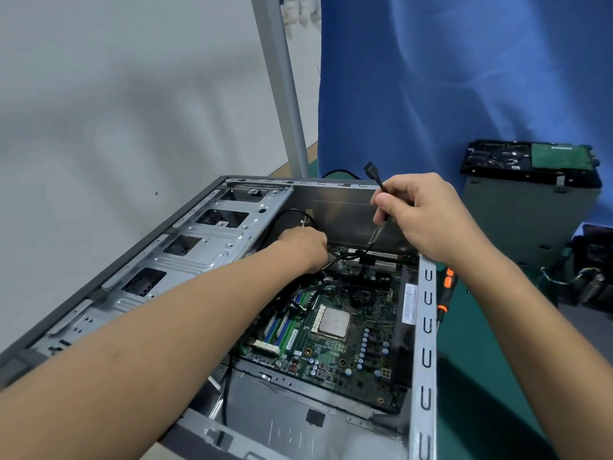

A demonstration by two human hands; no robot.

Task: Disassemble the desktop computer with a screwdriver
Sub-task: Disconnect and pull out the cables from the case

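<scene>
The open desktop case (426, 327) lies nearest on the green counter (481, 376), and I judge its bare green motherboard (348, 330) fragile, best taken by its edges. Farther in, my left grip (302, 247) is buried among black leads (338, 259), fingers hidden, so I cannot tell its state. My right grip (428, 217) pinches a limp black cable (381, 185) just below its plug, and the screwdriver (446, 287) lies right of the case.
</scene>
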